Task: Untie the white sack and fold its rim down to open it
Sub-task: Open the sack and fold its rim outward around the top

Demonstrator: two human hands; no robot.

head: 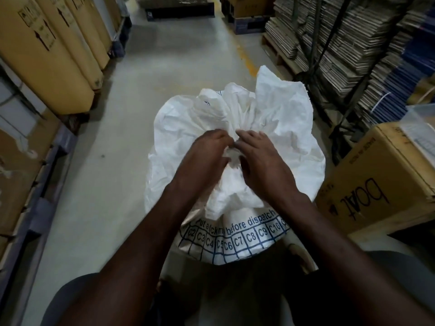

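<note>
At 9 o'clock of the scene stand tall brown cartons [50, 57] along the aisle; they play no part in the work. The grey floor [98, 175] runs between them and the white sack [280, 114], which stands upright in the middle of the view, just in front of the person, with its gathered neck [235, 118] at about 12 o'clock from the two hands.

The left hand [207, 154] rests on the sack just left of the neck, with its fingers curled down into the cloth; whether they pinch a tie or only the fabric I cannot tell, because the fingertips are hidden. The right hand [261, 156] lies beside it, almost touching it, with fingers relaxed and reaching toward the same gathered place.

The sack is, I think, not yet open: the cloth is bunched at the neck and the free rim [277, 88] stands up at 1 o'clock. To do this step well, one hand should steady the neck while the other finds the loose end of the tie and pulls it out slowly, without tearing the woven cloth.

At 3 o'clock is a brown box [376, 180], near the sack.
</note>
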